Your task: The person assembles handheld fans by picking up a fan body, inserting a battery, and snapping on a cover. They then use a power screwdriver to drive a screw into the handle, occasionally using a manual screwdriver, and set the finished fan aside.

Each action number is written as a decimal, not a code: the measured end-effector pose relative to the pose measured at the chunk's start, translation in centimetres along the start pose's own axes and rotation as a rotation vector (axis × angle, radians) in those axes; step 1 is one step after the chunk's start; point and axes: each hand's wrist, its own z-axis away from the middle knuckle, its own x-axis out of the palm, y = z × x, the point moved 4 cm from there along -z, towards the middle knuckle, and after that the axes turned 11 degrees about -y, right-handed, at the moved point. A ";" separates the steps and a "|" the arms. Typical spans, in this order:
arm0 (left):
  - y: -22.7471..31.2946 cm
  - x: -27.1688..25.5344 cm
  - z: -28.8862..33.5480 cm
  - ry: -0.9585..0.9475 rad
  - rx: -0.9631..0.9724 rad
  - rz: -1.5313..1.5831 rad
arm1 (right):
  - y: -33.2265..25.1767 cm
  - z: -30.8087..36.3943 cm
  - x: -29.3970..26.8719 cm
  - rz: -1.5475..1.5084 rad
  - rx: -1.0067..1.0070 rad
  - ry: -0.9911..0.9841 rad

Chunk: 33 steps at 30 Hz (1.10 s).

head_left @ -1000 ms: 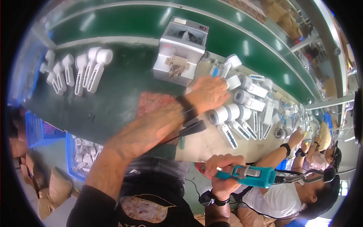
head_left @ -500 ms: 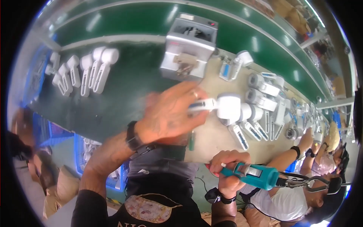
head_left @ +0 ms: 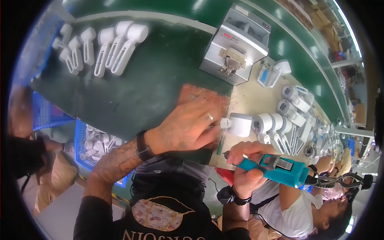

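My left hand (head_left: pixel 186 126) is closed around the handle of a white handheld device with a round head (head_left: pixel 240 125). The handle is mostly hidden in my fingers, and the head points right, over the beige board. Closed around a teal electric screwdriver (head_left: pixel 290 171) is my right hand (head_left: pixel 250 172). The tool lies nearly level, its cord end to the right by a metal hook (head_left: pixel 344 180) and its tip end near my left hand. Past the held device, more white devices (head_left: pixel 276 124) of the same kind lie in a row.
A grey metal machine (head_left: pixel 236 48) stands at the back. Several white devices (head_left: pixel 124 48) lie on the green mat (head_left: pixel 152 80) at left. An orange-brown pad (head_left: pixel 196 94) is under my left hand. A blue crate (head_left: pixel 82 140) holds white parts. A co-worker (head_left: pixel 320 212) sits at right.
The view has shifted, so the bench items sit further right. My left hand has drawn the device left, away from the row, and its slotted handle face is now hidden. My right hand keeps the screwdriver.
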 end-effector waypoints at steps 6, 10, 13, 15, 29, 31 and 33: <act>-0.6 0.4 0.1 -0.031 -0.062 0.030 | 0.0 -0.2 -0.3 0.037 -0.006 0.033; -0.3 0.3 0.0 -0.022 -0.049 0.029 | 0.2 -0.2 -0.9 0.047 -0.031 0.040; 0.7 -0.1 -0.3 0.032 0.003 -0.031 | 0.4 -0.2 -1.3 0.108 -0.020 0.094; 1.2 -0.3 -0.1 0.057 -0.019 -0.165 | 0.1 -0.2 -1.5 0.204 0.004 0.187; 5.2 5.5 8.2 0.148 -0.724 1.740 | 0.8 3.2 1.8 0.828 0.241 -0.311; 5.6 6.0 8.2 0.182 -0.753 1.810 | 1.1 2.9 3.0 0.894 0.217 -0.384; 5.7 6.5 7.9 0.282 -0.789 1.936 | 1.1 2.7 3.3 1.004 0.230 -0.373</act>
